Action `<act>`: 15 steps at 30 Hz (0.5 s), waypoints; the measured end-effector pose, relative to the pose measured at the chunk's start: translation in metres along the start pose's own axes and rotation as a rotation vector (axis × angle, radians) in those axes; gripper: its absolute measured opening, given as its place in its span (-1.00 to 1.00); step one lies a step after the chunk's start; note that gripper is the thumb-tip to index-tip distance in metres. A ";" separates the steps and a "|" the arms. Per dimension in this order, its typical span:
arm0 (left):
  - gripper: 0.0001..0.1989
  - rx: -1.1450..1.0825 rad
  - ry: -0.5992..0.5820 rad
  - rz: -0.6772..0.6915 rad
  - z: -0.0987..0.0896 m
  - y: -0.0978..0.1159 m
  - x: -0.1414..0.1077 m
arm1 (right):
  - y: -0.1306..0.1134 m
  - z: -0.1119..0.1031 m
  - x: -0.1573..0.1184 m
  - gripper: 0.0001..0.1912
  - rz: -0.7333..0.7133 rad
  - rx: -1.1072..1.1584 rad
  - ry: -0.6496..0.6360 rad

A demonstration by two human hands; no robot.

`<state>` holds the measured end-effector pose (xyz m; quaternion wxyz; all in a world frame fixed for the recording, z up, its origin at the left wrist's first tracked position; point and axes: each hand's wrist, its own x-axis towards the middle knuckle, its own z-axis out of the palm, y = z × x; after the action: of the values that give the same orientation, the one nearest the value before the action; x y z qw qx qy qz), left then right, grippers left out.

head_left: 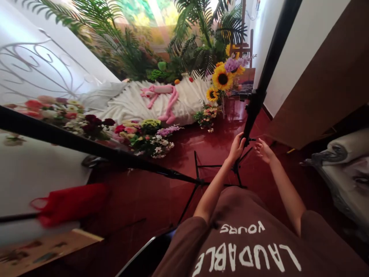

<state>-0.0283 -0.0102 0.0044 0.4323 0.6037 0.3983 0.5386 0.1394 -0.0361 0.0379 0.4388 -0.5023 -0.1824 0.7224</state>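
In front of me rises a black tripod stand (253,105), its pole leaning up to the right out of view. My left hand (237,148) is closed round the lower part of the pole, just under a clamp collar. To the right of the pole, my right hand (263,151) is open, with its fingers apart and slightly curled. It hovers beside a small locking knob (251,139) and holds nothing. The stand's legs (238,176) rest on the dark red floor. A second black stand (138,163) slants in from the left.
A bed with a white cover (121,104) lies ahead, a pink plush toy (167,90) on it. Flowers (150,138) and sunflowers (223,78) edge it. A red bag (72,202) sits left. Plastic-wrapped rolls (346,150) and a brown panel (319,88) stand right.
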 end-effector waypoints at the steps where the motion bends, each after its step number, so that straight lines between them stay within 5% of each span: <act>1: -0.55 -0.010 -0.025 -0.008 0.005 -0.001 0.004 | -0.002 0.003 0.001 -0.68 0.002 -0.003 -0.009; 8: -0.58 0.056 0.021 0.015 0.021 -0.013 0.008 | -0.015 0.014 0.015 -0.68 0.075 -0.014 -0.132; 15: -0.63 0.114 0.026 0.027 0.017 -0.014 0.008 | -0.035 0.000 0.024 -0.67 0.143 -0.308 -0.277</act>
<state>-0.0103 0.0000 -0.0071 0.3847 0.6256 0.4257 0.5285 0.1528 0.0026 0.0491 0.2750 -0.4710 -0.3131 0.7775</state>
